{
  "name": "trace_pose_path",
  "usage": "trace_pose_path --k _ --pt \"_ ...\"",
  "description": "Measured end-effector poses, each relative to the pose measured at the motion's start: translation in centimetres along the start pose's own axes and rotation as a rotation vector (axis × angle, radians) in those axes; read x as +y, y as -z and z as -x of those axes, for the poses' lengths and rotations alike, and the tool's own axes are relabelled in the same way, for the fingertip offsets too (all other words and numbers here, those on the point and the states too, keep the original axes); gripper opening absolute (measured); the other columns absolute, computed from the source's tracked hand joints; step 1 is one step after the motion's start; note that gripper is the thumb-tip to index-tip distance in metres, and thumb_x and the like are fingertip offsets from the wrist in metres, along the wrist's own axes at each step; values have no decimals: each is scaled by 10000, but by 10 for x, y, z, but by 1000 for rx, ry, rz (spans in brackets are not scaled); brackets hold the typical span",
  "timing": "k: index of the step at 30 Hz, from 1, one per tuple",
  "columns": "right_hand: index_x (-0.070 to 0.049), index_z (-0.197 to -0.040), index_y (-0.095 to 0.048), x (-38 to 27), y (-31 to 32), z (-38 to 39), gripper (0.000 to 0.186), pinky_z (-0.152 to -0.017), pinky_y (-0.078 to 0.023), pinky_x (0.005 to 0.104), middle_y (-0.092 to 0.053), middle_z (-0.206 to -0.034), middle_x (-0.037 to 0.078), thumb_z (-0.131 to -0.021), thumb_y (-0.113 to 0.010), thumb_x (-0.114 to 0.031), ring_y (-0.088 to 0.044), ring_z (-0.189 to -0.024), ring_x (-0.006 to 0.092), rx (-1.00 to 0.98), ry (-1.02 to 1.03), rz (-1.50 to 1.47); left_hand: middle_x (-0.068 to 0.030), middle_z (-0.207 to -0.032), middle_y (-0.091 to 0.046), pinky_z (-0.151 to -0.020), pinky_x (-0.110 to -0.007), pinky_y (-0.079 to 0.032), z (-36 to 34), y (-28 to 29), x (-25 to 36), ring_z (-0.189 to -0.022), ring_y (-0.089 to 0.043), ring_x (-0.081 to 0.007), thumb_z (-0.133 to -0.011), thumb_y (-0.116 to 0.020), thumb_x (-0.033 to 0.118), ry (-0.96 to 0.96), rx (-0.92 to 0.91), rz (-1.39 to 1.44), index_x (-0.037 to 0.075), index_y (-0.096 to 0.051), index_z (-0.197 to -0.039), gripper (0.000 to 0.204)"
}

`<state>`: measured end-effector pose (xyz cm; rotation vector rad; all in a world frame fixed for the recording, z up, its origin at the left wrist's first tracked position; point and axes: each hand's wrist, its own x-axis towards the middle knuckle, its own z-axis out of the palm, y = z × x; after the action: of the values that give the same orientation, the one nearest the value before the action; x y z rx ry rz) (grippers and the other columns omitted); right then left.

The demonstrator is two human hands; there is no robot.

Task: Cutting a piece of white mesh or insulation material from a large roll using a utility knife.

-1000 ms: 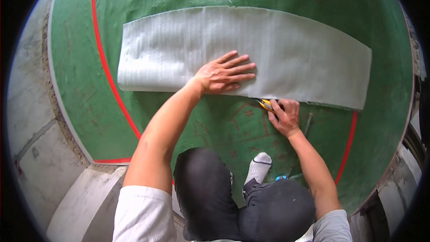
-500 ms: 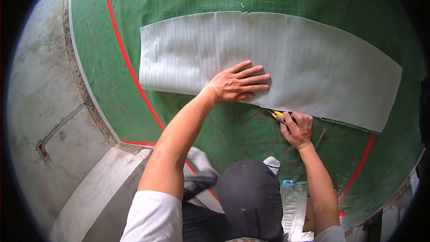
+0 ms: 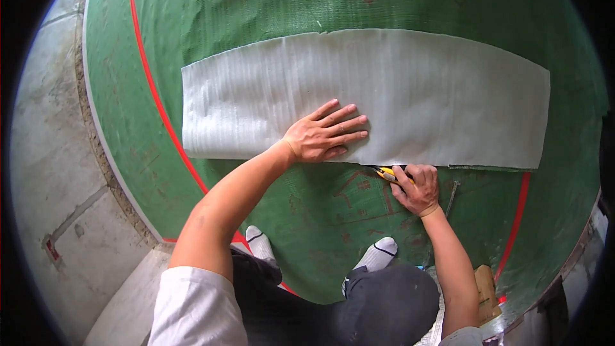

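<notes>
A long sheet of whitish foam underlay [image 3: 442, 99] lies across the green floor covering [image 3: 307, 218], its left end looking rolled or folded along the near edge. My left hand [image 3: 327, 131] rests flat on the sheet close to that near edge, fingers spread and holding nothing. To its right, my right hand [image 3: 419, 189] grips a yellow and black utility knife [image 3: 387, 174]. The knife's tip points left at the sheet's near edge; the blade itself is too small to make out clearly. A thin dark-green strip shows under the sheet's near right edge.
Red tape [image 3: 150, 83] runs along the left, with another red strip [image 3: 516, 230] at the right. A bare concrete wall [image 3: 54, 147] borders the left side. Near my right forearm lie a brown cardboard piece [image 3: 487, 291] and a thin rod-like thing [image 3: 453, 198]. My socked feet [image 3: 378, 253] stand on the covering.
The view has shifted, so the sheet appears lower and further left. The knife stays in my right hand at the near edge, and my left hand still presses the sheet. Both feet now show.
</notes>
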<state>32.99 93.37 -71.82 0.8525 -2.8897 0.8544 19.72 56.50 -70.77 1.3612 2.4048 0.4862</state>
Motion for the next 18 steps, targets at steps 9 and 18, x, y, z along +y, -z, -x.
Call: trace_pose_path --k 9,18 --pt "-172 -1376 -750 6 -3 25 500 -1020 -518 499 -614 -1237 79 -910 -860 -316 -623 -1113 315 94 50 227 -27 -1862 -339 -1429 -577 -135 -14 -25 8 -1735 -255 -320 -1077 -657 437 -21 54 -94 263 -459 -1742 716" --pt "-80 -1413 -720 -58 2 13 491 -989 -529 471 -665 -1215 104 -941 -833 -157 -654 -1138 327 53 -192 351 -34 -1856 -354 -1434 -576 -120 -8 -24 16 -1738 -253 -292 -1139 -567 278 -142 158 -136 245 -469 -1735 604"
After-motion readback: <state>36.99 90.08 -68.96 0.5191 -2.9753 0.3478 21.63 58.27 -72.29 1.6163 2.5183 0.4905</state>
